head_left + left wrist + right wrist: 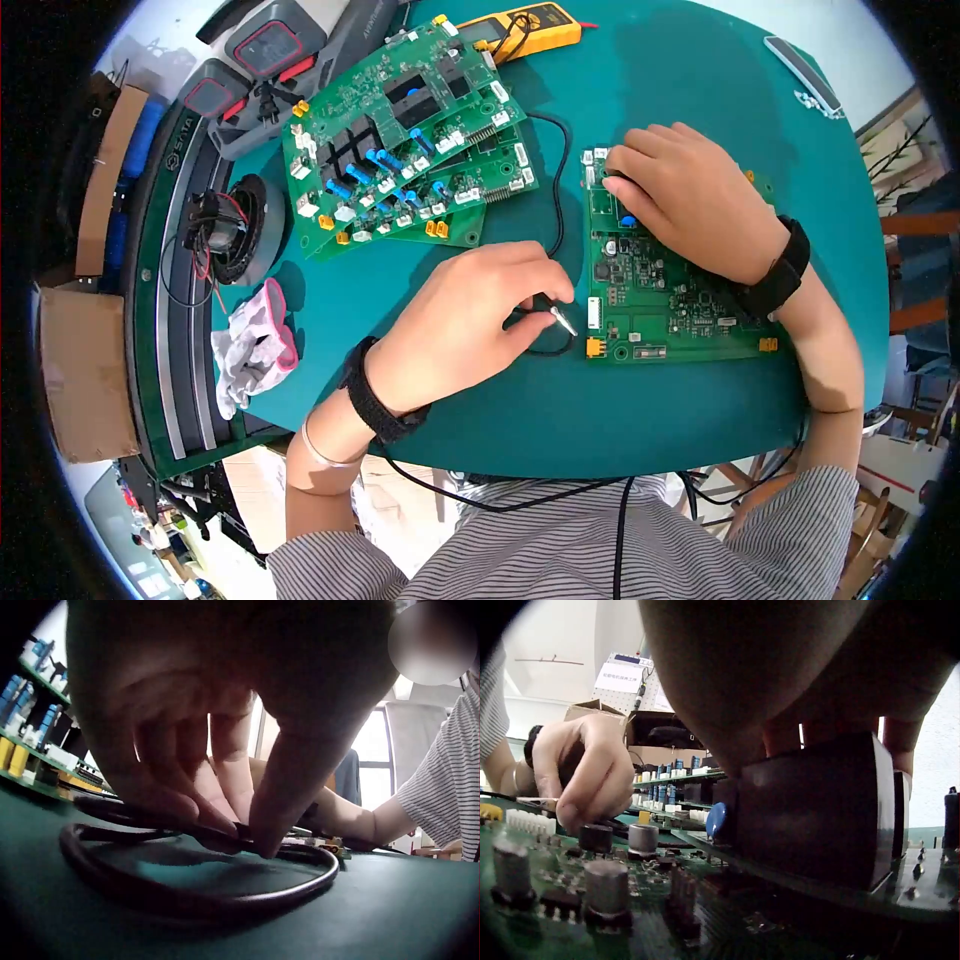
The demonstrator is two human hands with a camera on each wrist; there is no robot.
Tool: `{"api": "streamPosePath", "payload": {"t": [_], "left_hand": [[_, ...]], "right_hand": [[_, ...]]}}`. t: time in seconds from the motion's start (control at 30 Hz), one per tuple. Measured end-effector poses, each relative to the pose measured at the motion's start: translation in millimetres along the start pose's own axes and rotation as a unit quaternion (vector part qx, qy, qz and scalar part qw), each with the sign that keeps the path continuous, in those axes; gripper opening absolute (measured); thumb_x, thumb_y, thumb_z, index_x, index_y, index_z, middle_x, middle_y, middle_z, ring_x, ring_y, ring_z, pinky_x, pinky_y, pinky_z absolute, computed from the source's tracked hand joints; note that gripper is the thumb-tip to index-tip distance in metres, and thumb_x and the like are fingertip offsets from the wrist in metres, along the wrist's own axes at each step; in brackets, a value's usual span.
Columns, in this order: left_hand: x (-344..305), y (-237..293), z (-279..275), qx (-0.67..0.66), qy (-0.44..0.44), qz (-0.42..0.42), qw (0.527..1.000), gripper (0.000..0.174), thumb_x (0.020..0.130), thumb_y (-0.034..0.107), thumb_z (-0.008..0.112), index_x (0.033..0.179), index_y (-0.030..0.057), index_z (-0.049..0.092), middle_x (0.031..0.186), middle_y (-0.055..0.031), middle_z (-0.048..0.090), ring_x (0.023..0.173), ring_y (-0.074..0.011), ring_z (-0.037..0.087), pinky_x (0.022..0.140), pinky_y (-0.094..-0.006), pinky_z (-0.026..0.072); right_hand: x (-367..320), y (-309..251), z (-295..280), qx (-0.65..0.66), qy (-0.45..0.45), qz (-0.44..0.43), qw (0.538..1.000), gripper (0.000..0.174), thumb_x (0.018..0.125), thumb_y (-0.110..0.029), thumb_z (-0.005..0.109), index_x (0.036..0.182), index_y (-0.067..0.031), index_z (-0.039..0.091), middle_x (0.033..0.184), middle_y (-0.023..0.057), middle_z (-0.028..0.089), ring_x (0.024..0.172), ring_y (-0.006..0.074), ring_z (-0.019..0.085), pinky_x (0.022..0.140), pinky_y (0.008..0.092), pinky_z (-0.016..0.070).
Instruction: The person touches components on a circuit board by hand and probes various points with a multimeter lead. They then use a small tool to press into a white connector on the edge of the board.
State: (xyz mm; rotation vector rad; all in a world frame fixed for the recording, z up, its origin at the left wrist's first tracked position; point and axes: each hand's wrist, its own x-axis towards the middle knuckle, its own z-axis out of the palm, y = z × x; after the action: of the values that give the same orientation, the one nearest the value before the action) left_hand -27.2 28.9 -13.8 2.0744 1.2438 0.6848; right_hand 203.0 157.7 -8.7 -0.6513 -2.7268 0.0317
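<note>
My left hand [465, 320] pinches a black cable [191, 904] between thumb and fingers, low over the table. A thin silver tip [565, 321] pokes out past the fingertips, just left of a green circuit board [650, 338]. Over the upper part of that board, my right hand [695, 195] grips a black box-shaped component [810, 814] with thumb and fingers on its sides. The component sits on a smaller green board [922, 885], raised above the main one in the right wrist view. The right palm hides most of this part from the head view.
Several stacked circuit boards [360, 100] lie at the upper left. Behind them is a yellow multimeter [545, 28]. A wired round motor-like device [245, 230] and a pink-edged glove [265, 345] lie along the left side. A pale flat case [800, 72] is at the far right.
</note>
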Motion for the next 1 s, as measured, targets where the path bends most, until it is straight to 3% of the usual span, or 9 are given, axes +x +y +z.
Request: {"api": "streamPosePath", "payload": {"t": [0.17,0.23,0.37,0.53,0.83,1.0], "left_hand": [[0.9,4.5,-5.5,0.063,0.032,0.009,0.997,0.025,0.079,-0.007,0.075,0.100,0.0044,0.071,0.087,-0.0071,0.064,0.072,-0.0192,0.067,0.063,-0.0299,0.0517],[0.1,9.5,-7.2,0.048,0.041,-0.077,0.995,0.024,0.080,-0.010,0.071,0.101,0.0034,0.071,0.087,-0.0077,0.064,0.070,-0.0168,0.067,0.060,-0.0283,0.0514],[-1.9,3.7,-3.4,0.002,0.038,-0.057,0.998,0.025,0.081,-0.011,0.071,0.102,0.0021,0.071,0.089,-0.0079,0.064,0.070,-0.0154,0.069,0.062,-0.0275,0.0544],[1.3,5.8,0.9,-0.043,0.076,-0.011,0.996,0.025,0.084,-0.014,0.066,0.105,-0.0001,0.069,0.093,-0.0082,0.065,0.091,-0.0187,0.073,0.075,-0.0287,0.0603],[-1.1,8.0,-0.5,0.058,0.077,-0.001,0.995,0.019,0.082,-0.008,0.073,0.097,0.0048,0.071,0.088,-0.0098,0.063,0.079,-0.0307,0.065,0.067,-0.0382,0.0511],[-2.6,8.4,1.0,0.072,0.059,0.012,0.996,0.020,0.081,-0.008,0.073,0.096,0.0055,0.071,0.086,-0.0087,0.063,0.078,-0.0301,0.066,0.066,-0.0376,0.0525]], "right_hand": [[0.1,1.1,1.4,-0.004,-0.001,-0.006,1.000,0.019,0.099,-0.021,0.061,0.099,-0.0029,0.066,0.091,0.0118,0.064,0.089,0.0304,0.063,0.083,0.0431,0.0492],[0.3,1.2,1.9,-0.006,-0.002,-0.006,1.000,0.019,0.099,-0.021,0.061,0.098,-0.0029,0.066,0.091,0.0118,0.064,0.089,0.0304,0.063,0.083,0.0432,0.0492],[0.3,0.0,0.4,-0.006,0.004,-0.006,1.000,0.019,0.099,-0.022,0.062,0.096,-0.0028,0.065,0.090,0.0117,0.063,0.089,0.0305,0.063,0.083,0.0433,0.0493],[0.3,-0.1,0.3,-0.002,0.011,-0.006,1.000,0.019,0.098,-0.021,0.063,0.094,-0.0027,0.063,0.088,0.0114,0.063,0.088,0.0305,0.063,0.083,0.0429,0.0495],[0.5,-1.0,-0.7,-0.007,0.009,-0.005,1.000,0.018,0.098,-0.020,0.062,0.094,-0.0029,0.063,0.088,0.0106,0.063,0.088,0.0300,0.063,0.083,0.0428,0.0494],[1.3,-1.2,-0.8,-0.008,0.008,-0.004,1.000,0.017,0.098,-0.020,0.062,0.094,-0.0032,0.063,0.087,0.0106,0.063,0.088,0.0302,0.063,0.082,0.0432,0.0494]]}}
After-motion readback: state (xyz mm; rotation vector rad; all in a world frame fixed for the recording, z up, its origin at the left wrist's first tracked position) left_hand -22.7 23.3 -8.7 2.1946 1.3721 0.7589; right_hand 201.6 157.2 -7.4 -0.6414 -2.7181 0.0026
